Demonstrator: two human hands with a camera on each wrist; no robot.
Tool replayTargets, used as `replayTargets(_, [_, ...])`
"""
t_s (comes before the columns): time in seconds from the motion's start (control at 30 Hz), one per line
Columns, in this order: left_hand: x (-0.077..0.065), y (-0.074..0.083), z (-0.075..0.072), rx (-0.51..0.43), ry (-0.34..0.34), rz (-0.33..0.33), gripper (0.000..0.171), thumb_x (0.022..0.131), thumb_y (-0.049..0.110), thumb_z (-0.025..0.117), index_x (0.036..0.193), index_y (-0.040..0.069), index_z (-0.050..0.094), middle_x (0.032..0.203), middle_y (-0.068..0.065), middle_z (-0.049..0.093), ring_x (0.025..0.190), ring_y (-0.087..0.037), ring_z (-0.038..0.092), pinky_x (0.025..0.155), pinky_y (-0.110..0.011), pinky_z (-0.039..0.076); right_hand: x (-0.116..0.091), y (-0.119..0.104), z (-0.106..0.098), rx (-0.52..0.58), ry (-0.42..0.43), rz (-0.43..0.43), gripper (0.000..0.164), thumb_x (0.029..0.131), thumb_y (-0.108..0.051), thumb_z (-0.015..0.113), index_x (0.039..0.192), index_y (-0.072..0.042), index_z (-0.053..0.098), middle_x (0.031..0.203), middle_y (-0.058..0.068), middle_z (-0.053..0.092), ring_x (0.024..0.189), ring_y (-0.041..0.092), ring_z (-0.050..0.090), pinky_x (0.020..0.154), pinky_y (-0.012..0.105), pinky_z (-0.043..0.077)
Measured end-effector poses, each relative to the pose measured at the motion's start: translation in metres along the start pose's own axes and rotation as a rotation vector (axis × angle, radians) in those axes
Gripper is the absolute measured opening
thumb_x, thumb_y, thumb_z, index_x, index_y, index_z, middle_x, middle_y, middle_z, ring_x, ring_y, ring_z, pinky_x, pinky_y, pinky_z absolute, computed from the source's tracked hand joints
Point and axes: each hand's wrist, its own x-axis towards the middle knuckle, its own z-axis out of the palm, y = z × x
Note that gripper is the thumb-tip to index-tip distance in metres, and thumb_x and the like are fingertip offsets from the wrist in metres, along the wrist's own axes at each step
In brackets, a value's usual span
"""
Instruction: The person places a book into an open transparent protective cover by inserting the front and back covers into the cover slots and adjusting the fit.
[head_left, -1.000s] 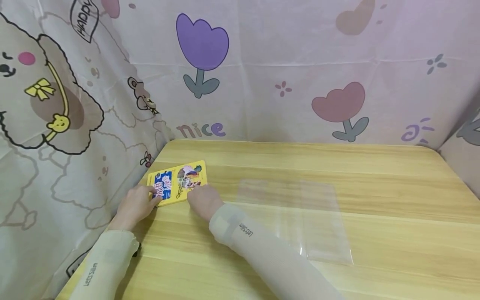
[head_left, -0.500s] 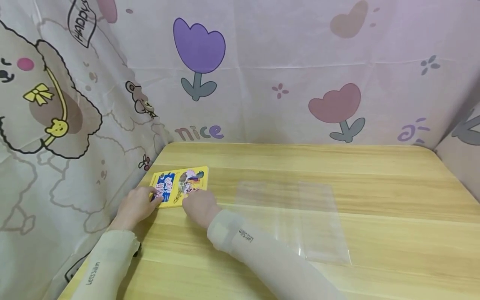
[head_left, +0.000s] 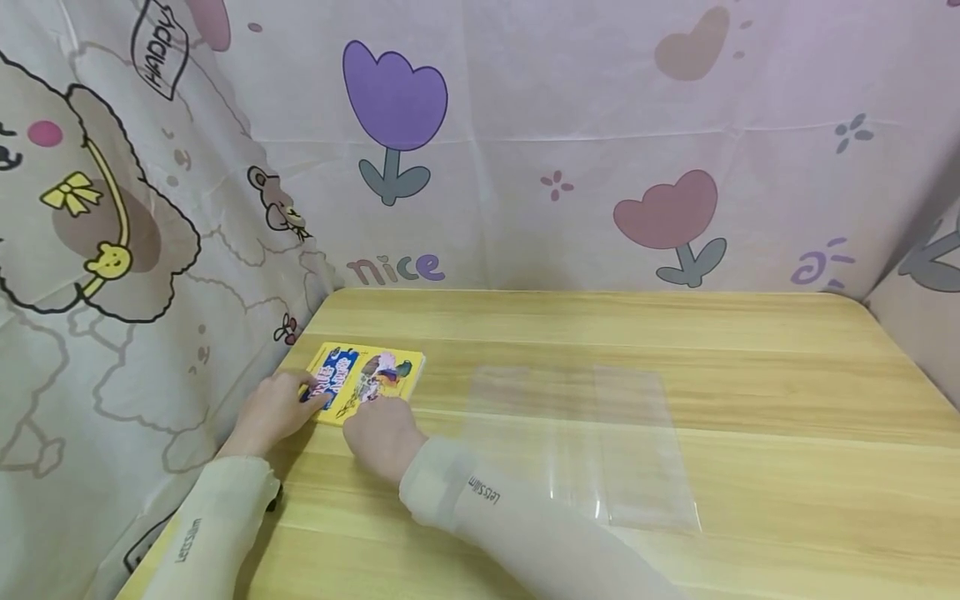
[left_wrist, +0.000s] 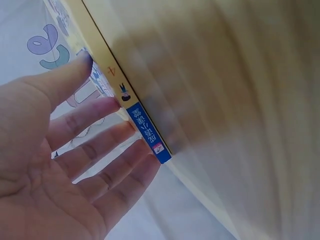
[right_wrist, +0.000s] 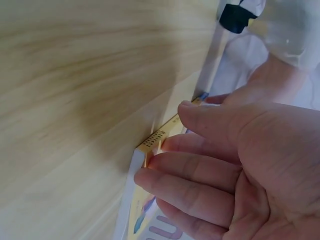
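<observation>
A yellow book (head_left: 373,385) with a blue title panel and cartoon figures lies on the wooden table near its left edge. My left hand (head_left: 273,410) is at the book's left end, thumb on the cover; in the left wrist view its fingers (left_wrist: 107,175) stretch fairly straight beside the blue end of the spine (left_wrist: 145,131). At the near right corner my right hand (head_left: 384,437) touches the book. The right wrist view shows its loosely bent fingers (right_wrist: 187,185) over the cover and its thumb by the spine edge. Part of the cover is hidden under the right hand.
Clear plastic sheeting (head_left: 637,450), a flat book-cover shape, lies on the table (head_left: 787,400) right of the book, partly behind the right forearm. Patterned cloth hangs along the left side (head_left: 112,375) and the back (head_left: 525,208).
The book has turned clockwise on the table, its right end swinging towards me. My right hand has moved left and nearer with it, while the left hand stays at the left end.
</observation>
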Motion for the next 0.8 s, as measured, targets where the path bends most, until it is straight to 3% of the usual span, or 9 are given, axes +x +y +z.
replayTargets(0.4, [0.008,0.000,-0.002,-0.038,0.005,0.071,0.041,0.087,0.034,0.071,0.106,-0.002,0.067,0.109,-0.023,0.062,0.093,-0.037,0.056,0.080,-0.055,0.043,-0.003,-0.008,-0.007,0.094,0.031,-0.041,0.009,0.092,-0.029,0.062,0.092,-0.030,0.071,0.078,-0.008,0.064,0.067,0.009,0.057,0.055,0.028,0.051])
replayTargets(0.8, [0.016,-0.005,0.000,-0.116,-0.064,0.074,0.045,0.086,0.040,0.070,0.111,0.002,0.068,0.125,-0.025,0.056,0.110,-0.042,0.050,0.093,-0.060,0.036,0.001,-0.014,-0.013,0.258,-0.063,-0.086,0.015,0.090,-0.043,0.064,0.093,-0.029,0.068,0.075,-0.011,0.060,0.065,0.006,0.052,0.061,0.025,0.049])
